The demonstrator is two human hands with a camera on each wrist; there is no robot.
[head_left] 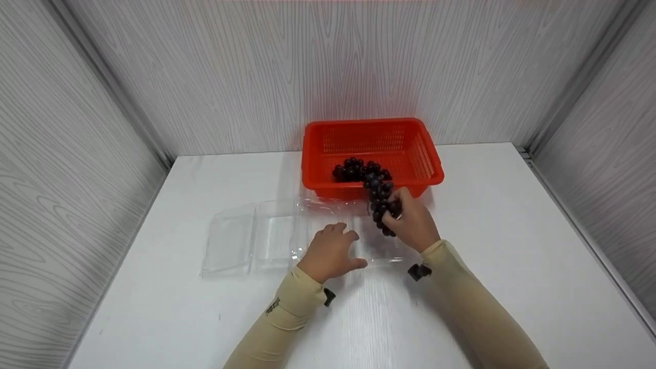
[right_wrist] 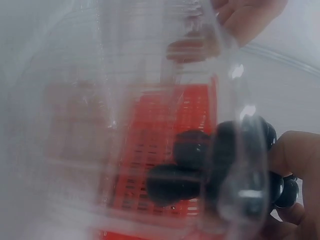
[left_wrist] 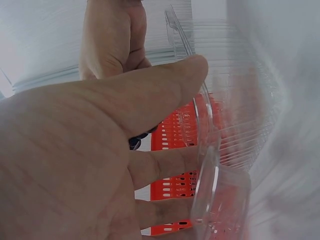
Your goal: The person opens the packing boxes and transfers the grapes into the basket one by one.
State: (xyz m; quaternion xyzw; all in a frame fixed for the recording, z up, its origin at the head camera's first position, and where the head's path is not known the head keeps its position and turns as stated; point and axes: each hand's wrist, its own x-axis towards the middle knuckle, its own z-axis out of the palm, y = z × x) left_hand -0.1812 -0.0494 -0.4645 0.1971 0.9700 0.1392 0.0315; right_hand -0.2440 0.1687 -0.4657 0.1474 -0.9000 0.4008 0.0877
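Note:
Dark grapes (head_left: 378, 197) hang in a bunch from my right hand (head_left: 414, 221), which pinches them over the clear plastic clamshell box (head_left: 365, 256). The bunch reaches up to the front rim of the red basket (head_left: 312, 154), where more dark grapes (head_left: 353, 170) lie inside. In the right wrist view, the clear box wall stands in front of part of the grapes (right_wrist: 175, 185). My left hand (head_left: 332, 252) is spread at the box, thumb and fingers apart. In the left wrist view, its fingers (left_wrist: 167, 165) lie by the box edge (left_wrist: 206, 165).
Another clear clamshell box (head_left: 230, 241) lies unfolded to the left on the white table (head_left: 154, 318). The red basket stands against the rear panel (head_left: 230, 77). Side panels (head_left: 61, 154) bound the table.

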